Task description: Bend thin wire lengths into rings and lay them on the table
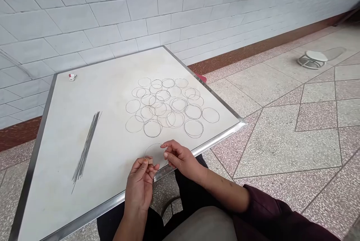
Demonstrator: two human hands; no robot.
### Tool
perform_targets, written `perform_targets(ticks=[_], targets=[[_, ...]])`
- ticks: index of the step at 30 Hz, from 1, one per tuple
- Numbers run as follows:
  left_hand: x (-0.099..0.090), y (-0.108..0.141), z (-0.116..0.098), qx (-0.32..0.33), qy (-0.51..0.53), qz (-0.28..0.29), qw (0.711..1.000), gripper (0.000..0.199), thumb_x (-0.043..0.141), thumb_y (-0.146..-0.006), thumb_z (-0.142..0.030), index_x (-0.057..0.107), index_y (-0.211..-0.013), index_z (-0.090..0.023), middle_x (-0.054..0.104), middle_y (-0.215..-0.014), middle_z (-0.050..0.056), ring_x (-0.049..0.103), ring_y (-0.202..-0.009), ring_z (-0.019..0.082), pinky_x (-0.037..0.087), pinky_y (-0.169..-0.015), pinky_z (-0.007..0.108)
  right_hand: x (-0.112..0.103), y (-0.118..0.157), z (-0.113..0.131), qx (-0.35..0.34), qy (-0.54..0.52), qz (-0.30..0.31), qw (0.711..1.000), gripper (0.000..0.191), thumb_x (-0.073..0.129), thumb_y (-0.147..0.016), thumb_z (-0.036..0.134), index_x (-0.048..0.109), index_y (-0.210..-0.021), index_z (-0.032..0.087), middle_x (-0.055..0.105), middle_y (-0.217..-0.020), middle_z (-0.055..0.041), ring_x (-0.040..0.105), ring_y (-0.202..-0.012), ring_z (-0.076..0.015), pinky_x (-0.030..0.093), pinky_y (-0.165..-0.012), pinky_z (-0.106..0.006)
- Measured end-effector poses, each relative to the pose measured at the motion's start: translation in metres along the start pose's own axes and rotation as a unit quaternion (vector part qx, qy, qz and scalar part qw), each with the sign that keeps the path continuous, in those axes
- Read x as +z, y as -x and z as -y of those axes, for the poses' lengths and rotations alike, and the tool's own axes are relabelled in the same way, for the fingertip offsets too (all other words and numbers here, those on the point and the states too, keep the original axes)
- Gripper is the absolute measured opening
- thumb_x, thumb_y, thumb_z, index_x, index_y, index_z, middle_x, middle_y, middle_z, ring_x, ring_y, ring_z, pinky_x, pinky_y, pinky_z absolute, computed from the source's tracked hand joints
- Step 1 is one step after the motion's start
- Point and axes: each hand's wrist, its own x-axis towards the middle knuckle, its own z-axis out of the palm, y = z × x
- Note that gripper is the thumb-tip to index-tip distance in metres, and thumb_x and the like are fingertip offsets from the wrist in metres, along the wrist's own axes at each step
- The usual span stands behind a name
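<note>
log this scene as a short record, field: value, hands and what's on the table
left hand: pinching a small brown piece at the near-left part of a thin wire ring
right hand: at the ring's right side; firmness of grip unclear
table centre-right: many wire rings, many overlapping
table left: bundle of straight wires, lying lengthwise
table far-left corner: small red and white item, too small to identify
beyond table: low round stool on the floor, right

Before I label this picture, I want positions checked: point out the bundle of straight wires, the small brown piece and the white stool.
Bundle of straight wires (pixel 86 147): head view, middle of its length.
Small brown piece (pixel 150 160): head view, its visible face.
White stool (pixel 316 56): head view, its seat.
</note>
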Motion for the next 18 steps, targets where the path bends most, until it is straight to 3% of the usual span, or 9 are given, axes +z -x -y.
perform_targets(ticks=[6,10,13,18], targets=[[0.003,-0.011,0.006,0.053,-0.135,0.011,0.989,0.028,0.083,-0.061,-0.037,0.067,-0.071,-0.016,0.064,-0.080,0.000,0.053,-0.057,0.008,0.059,-0.072,0.036,-0.007,-0.003,-0.006,-0.005,0.091,-0.066,0.994,0.017,0.062,-0.085,0.031,0.061,-0.097,0.019,0.049,-0.062,0.0061,0.045,-0.050,-0.0090,0.038,-0.048,-0.023],[0.006,-0.021,0.005,0.072,-0.230,0.028,0.970,0.024,0.071,-0.072,-0.041,0.066,-0.073,-0.018,0.062,-0.076,0.000,0.059,-0.063,0.013,0.059,-0.075,0.040,-0.012,-0.003,-0.003,-0.021,0.149,-0.084,0.985,0.033,0.060,-0.085,0.026,0.057,-0.118,0.021,0.051,-0.068,0.0055,0.048,-0.057,-0.0104,0.042,-0.056,-0.024],[0.012,-0.031,0.001,0.096,-0.325,0.035,0.940,0.020,0.064,-0.077,-0.039,0.066,-0.073,-0.019,0.061,-0.076,0.001,0.060,-0.066,0.016,0.058,-0.066,0.036,-0.018,-0.003,-0.001,-0.036,0.220,-0.103,0.969,0.039,0.058,-0.086,0.024,0.053,-0.124,0.023,0.055,-0.073,0.0045,0.052,-0.065,-0.0118,0.044,-0.063,-0.025],[0.025,-0.045,-0.003,0.157,-0.475,0.055,0.864,0.017,0.059,-0.080,-0.034,0.065,-0.069,-0.022,0.059,-0.084,0.002,0.057,-0.070,0.018,0.048,-0.050,0.027,-0.029,-0.005,-0.003,-0.025,0.293,-0.133,0.947,0.030,0.055,-0.089,0.025,0.055,-0.119,0.023,0.059,-0.073,0.0040,0.056,-0.064,-0.0133,0.046,-0.063,-0.026]])
